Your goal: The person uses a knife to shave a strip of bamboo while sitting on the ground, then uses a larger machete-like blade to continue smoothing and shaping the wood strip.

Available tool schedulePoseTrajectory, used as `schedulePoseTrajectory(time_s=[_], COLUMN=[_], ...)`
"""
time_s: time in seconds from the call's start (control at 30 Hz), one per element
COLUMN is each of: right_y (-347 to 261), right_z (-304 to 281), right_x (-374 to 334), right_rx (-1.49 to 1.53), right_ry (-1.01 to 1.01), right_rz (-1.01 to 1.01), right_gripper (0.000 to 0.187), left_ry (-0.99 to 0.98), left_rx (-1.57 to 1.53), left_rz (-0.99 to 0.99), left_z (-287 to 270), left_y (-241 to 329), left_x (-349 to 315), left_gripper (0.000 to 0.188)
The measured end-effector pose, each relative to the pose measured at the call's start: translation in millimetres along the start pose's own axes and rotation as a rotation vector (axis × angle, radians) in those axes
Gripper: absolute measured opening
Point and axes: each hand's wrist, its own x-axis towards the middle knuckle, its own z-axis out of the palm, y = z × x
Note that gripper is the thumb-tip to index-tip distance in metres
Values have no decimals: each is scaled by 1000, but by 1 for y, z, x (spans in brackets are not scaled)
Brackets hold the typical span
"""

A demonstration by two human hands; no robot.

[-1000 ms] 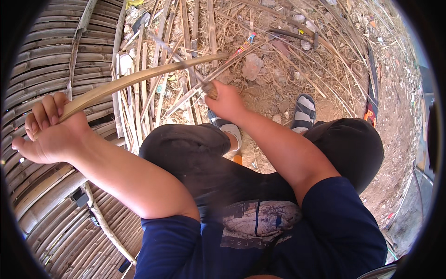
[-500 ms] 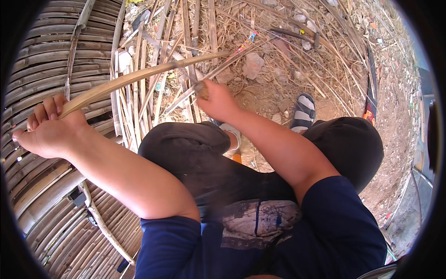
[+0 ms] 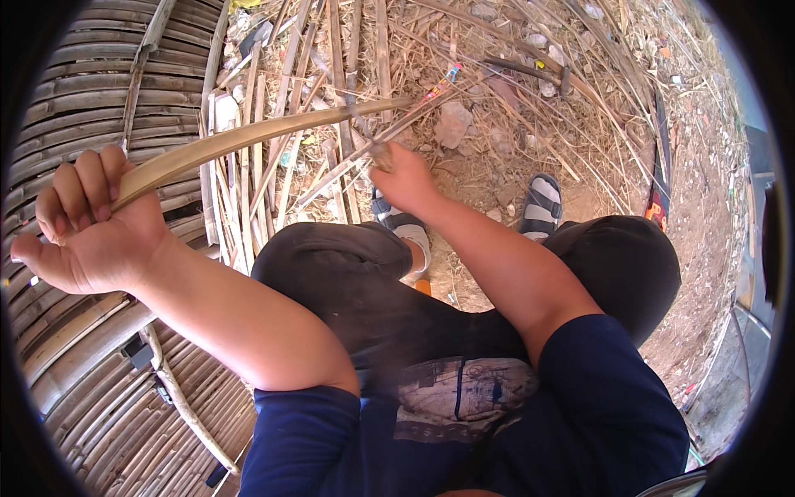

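Observation:
My left hand [image 3: 103,211], raised at the left, has its fingers curled over one end of a long split bamboo strip [image 3: 240,139], thumb stretched out. The pale strip arcs to the right, and its far end hangs over the littered ground. My right hand [image 3: 407,178], in the middle above my left foot, is closed round the worn wooden handle of a knife [image 3: 382,156]. Its thin blade, smeared by motion, points up and away from me and crosses the strip near the far end. Whether the blade touches the strip I cannot tell.
A bamboo-slat surface [image 3: 74,108] fills the left side. Loose bamboo strips [image 3: 334,41] and straw lie on the ground ahead. Farther right are a hammer [image 3: 530,73], a stone [image 3: 452,124] and a long dark tool with a red-orange end [image 3: 658,166]. My sandalled feet [image 3: 540,203] rest below.
My right hand with the knife has shifted slightly right. My left hand has risen a little and turned, showing more of its palm, and the strip tilts slightly differently.

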Motion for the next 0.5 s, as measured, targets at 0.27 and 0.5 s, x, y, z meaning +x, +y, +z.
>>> schedulePoseTrajectory(time_s=[0.27,0.5], right_y=[-123,-108], right_z=[-35,-50], right_x=[12,10], right_rx=[120,-32], right_ry=[-419,-410], right_rz=[-189,-69], right_gripper=[33,35], left_ry=[-120,-36], left_rx=[-83,-15], left_rz=[-19,31], left_z=[6,-5], left_y=[1,-2], left_x=[-10,-6], left_gripper=[60,58])
